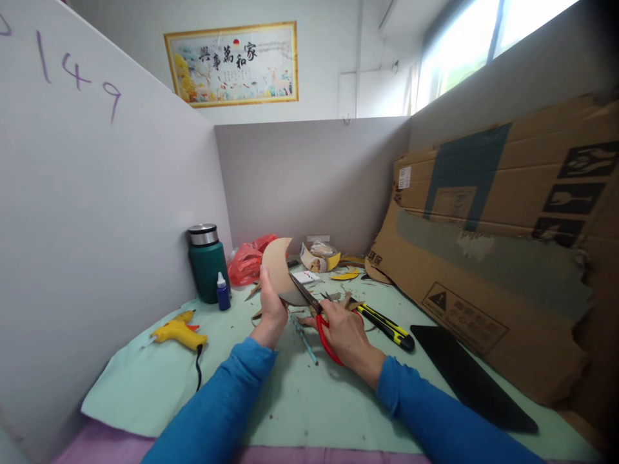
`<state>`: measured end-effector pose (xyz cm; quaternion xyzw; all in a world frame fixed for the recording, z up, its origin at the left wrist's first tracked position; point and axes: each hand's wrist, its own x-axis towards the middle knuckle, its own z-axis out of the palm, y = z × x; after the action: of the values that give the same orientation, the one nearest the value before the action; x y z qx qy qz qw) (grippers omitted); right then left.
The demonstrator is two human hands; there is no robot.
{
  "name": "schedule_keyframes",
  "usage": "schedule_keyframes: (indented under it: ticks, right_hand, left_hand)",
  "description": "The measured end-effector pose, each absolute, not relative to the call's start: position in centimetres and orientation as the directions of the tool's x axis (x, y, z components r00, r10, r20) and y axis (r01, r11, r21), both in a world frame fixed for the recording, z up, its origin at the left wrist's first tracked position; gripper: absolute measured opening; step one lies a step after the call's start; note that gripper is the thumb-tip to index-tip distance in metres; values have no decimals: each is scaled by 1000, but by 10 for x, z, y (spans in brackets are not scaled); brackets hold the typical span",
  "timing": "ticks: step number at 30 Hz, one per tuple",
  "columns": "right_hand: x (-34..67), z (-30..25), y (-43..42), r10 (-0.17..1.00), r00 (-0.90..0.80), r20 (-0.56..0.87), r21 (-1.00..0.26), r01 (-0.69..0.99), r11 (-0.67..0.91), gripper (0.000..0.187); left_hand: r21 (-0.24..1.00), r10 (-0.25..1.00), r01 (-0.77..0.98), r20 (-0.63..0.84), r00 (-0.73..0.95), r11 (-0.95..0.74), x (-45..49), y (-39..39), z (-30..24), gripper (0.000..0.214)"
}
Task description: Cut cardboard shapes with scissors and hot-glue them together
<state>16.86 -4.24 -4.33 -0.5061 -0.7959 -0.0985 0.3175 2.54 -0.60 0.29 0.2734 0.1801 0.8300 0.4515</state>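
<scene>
Cardboard crescent (276, 265) rises above left grip (273, 308), scissors (309, 297) in right grip (347, 332)

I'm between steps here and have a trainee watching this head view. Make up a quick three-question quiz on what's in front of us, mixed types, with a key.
1. Open question: which tool does the right hand hold?

2. True or false: the small blue bottle stands beside the green flask.

3. Multiple choice: what is the shape of the cardboard piece in the left hand?
a) square
b) crescent
c) full ring

Key:
1. The red-handled scissors.
2. True.
3. b
</scene>
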Motion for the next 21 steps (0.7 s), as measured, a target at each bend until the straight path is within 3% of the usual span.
schedule_keyframes:
  ticks: [21]
  right_hand:
    - [168, -44, -43, 768, -252, 589, -217, 866, 451, 34]
  left_hand:
    - [590, 837, -600, 302, -456, -540, 29, -8, 3, 55]
